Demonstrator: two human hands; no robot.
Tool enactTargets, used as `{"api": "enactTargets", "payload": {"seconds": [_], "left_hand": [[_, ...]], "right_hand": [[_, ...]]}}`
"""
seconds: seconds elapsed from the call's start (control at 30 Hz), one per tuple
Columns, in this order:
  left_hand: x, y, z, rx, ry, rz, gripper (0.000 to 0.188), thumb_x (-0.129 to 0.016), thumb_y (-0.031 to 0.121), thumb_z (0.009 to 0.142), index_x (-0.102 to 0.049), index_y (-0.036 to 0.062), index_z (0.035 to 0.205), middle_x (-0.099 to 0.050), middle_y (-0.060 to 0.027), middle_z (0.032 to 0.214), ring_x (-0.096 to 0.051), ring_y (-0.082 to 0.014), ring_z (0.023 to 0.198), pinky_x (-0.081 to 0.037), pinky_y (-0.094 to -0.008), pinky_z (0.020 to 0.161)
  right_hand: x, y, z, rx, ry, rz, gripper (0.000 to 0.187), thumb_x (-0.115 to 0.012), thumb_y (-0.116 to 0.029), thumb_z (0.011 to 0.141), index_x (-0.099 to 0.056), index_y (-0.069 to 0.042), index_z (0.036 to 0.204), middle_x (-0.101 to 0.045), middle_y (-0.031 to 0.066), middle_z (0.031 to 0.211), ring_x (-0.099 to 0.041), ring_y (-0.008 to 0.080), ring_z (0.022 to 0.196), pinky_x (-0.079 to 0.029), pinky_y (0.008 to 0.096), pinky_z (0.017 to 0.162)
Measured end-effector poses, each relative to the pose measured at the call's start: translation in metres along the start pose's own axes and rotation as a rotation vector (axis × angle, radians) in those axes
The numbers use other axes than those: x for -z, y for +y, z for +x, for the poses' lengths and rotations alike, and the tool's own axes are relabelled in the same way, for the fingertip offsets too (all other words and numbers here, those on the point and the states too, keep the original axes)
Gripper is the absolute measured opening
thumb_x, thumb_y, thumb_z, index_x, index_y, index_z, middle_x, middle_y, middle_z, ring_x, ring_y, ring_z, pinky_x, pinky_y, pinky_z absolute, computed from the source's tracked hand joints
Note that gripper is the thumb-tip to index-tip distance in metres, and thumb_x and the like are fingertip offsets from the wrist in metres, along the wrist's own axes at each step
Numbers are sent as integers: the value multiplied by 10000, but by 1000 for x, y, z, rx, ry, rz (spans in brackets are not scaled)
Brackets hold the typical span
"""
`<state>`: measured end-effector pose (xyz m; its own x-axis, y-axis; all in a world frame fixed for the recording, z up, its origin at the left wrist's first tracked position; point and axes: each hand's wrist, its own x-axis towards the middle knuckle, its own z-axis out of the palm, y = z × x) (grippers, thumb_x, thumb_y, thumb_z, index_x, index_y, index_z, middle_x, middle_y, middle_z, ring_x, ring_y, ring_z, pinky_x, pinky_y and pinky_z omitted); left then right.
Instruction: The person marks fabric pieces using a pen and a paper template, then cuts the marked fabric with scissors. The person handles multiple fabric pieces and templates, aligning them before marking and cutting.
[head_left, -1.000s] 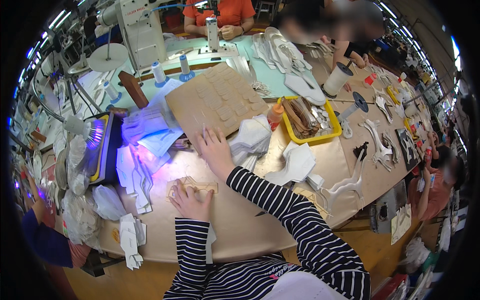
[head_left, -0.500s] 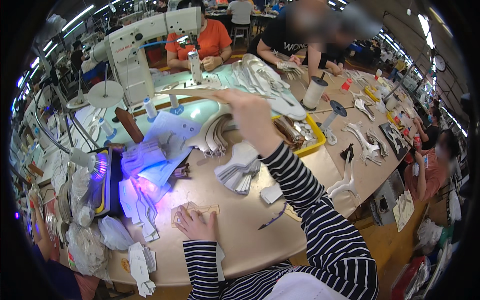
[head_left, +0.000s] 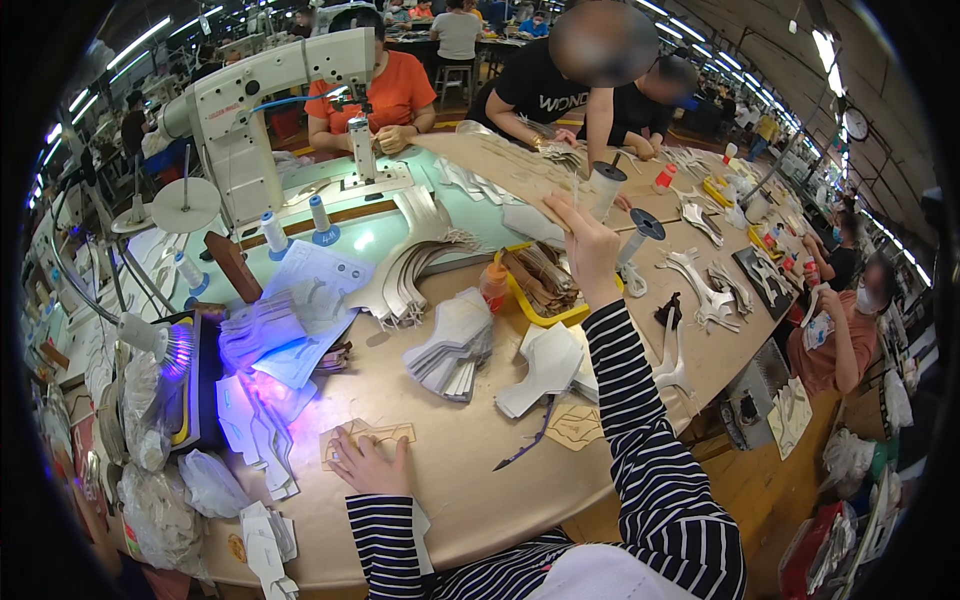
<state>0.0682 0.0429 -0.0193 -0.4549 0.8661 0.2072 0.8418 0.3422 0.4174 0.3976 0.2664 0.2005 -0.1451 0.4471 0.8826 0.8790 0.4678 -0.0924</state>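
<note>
My left hand [head_left: 370, 463] lies with spread fingers on a small tan template [head_left: 398, 432] with line-shaped cut-outs, flat on the table. My right hand [head_left: 590, 245] is raised, closed on the near edge of a large, thin tan board [head_left: 500, 165]. The board is tilted in the air, with faint outlines on its face. Below the right arm are white cut pieces [head_left: 542, 365], another tan template [head_left: 575, 427] and a dark, slim pointed tool [head_left: 524, 442]. Fanned stacks of white pieces [head_left: 450, 345] and curved brown-and-white pieces [head_left: 415, 275] lie between the hands.
A yellow tray [head_left: 545, 318] holds brown pieces beside an orange bottle [head_left: 493, 283]. Thread spools [head_left: 640, 232] stand at the right. A white sewing machine [head_left: 250, 120] rises far left, near a purple-lit lamp [head_left: 170, 345]. Co-workers sit across and at the right.
My right hand has moved right and lower, and the board has turned from nearly edge-on to show its face. The orange bottle and more white pieces now show. My left hand stays on the template.
</note>
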Motion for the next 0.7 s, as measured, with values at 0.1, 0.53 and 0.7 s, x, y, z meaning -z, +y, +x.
{"api": "enactTargets", "payload": {"seconds": [0.1, 0.53, 0.7], "left_hand": [[0, 0, 0, -11, 5, 5, 548, -756, 548, 777, -618, 67, 1003, -345, -215, 1575, -267, -417, 1477, -172, -625, 1183], [3, 0, 0, -10, -20, 12, 524, -756, 521, 796, -616, 66, 1014, -328, -207, 1585, -266, -418, 1476, -165, -637, 1182], [3, 0, -1, -15, -5, 11, 520, -755, 523, 794, -619, 65, 1001, -333, -208, 1582, -271, -418, 1474, -167, -639, 1181]], "right_hand": [[-1, 12, -15, -7, -24, -41, 471, -621, 24, 811, -708, -195, 1219, -727, 51, 1153, -711, 278, 810, -566, 356, 681], [0, 19, -37, -77, -90, -65, 505, -600, 66, 783, -717, -203, 1194, -725, 29, 1175, -714, 275, 863, -568, 343, 729], [-2, 19, -39, -68, -83, -79, 510, -597, 60, 777, -717, -209, 1193, -728, 17, 1167, -711, 271, 826, -565, 342, 708]]}}
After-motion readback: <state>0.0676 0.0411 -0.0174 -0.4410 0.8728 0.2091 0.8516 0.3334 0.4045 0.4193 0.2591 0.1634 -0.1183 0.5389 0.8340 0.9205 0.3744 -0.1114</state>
